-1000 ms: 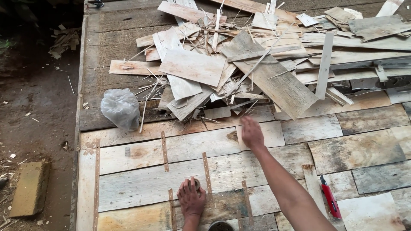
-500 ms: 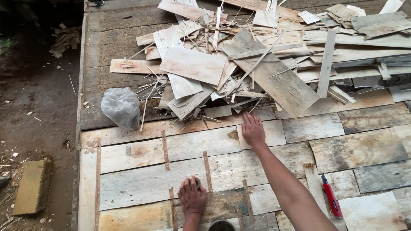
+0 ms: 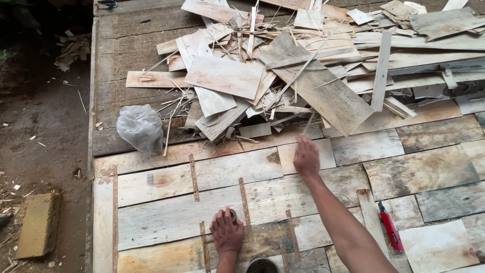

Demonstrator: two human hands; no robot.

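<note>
My left hand (image 3: pixel 226 233) rests low in the view, fingers curled over a small round roll (image 3: pixel 231 214) that lies on the joined pale wood sheets (image 3: pixel 166 217). Thin brown strips (image 3: pixel 244 203) run across the seams beside it. My right hand (image 3: pixel 306 154) is stretched forward and blurred, hovering over a small sheet at the near edge of the scrap pile (image 3: pixel 303 65). A thin sliver (image 3: pixel 307 124) rises just past its fingertips; whether the fingers hold it is unclear.
A crumpled clear plastic bag (image 3: pixel 140 127) lies left of the pile. A red-handled cutter (image 3: pixel 390 232) lies on the sheets to the right of my arm. A brick (image 3: pixel 38 222) sits on the dirt at the left. A dark round rim (image 3: pixel 262 265) shows at the bottom edge.
My right hand has lifted off the sheet and shifted slightly right toward the pile, now blurred. My left hand has stayed on the roll.
</note>
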